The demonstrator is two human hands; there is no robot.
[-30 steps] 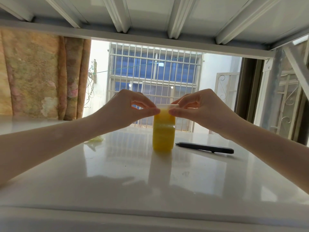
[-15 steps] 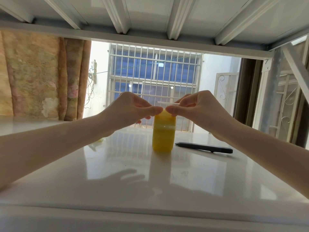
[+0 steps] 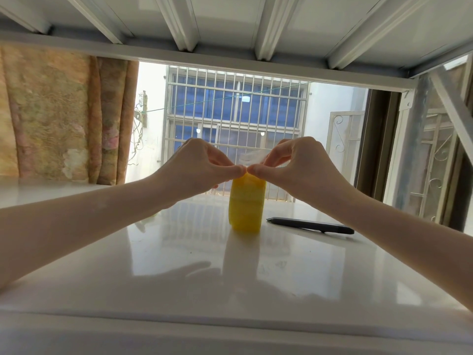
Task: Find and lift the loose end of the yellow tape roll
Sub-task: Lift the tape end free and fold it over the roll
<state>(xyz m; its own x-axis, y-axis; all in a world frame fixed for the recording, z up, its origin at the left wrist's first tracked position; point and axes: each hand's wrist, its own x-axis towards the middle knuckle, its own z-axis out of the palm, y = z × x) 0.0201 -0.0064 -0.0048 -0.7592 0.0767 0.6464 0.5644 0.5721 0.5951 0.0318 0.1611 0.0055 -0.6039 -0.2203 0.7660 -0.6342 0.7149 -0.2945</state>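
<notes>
While the white bench (image 3: 179,265) carries the yellow tape roll (image 3: 247,203) on edge beside a black pen (image 3: 309,224), left hand (image 3: 202,165) and right hand (image 3: 299,167) pinch closed at its top; the right seems to hold a clear flap (image 3: 252,157), best peeled slowly.

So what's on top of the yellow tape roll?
Both hands' fingertips meet atop the yellow tape roll: left hand, right hand pinching a clear strip. The roll's top is covered.

Your hands (image 3: 247,170) cover the top of the tape roll (image 3: 247,203), so its upper rim is hidden. The pale strip (image 3: 252,157) at twelve o'clock is blurred. Both forearms leave the frame sideways.
</notes>
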